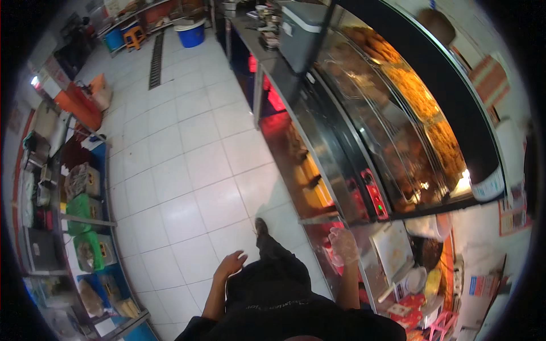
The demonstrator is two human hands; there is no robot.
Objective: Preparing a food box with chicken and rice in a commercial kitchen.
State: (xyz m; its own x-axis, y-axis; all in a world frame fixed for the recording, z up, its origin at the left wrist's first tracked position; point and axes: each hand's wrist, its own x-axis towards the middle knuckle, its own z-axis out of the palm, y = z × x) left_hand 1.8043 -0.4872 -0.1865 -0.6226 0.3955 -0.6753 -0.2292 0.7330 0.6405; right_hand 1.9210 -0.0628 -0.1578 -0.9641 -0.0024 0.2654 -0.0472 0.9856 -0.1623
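My left hand [231, 265] hangs beside my dark clothing, over the tiled floor. It is bare, holds nothing, and its fingers are loosely bent and apart. A clear plastic glove covers my right hand [344, 246], which is near the edge of a steel counter [364, 243]. Its fingers look curled, and whether anything is inside them is hidden. Ahead and to the right of that hand stands a lit glass food warmer [375, 106] with fried food [411, 91] on wire racks. A stained white cutting board [391, 249] lies on the counter to the right.
White floor tiles [187, 170] run ahead, with a drain grate [156, 62] and a blue bucket [190, 35] farther off. Shelving with green baskets [79, 213] lines the left side. A grey cooler box [302, 34] stands beyond the warmer. One shoe [261, 226] is ahead of me.
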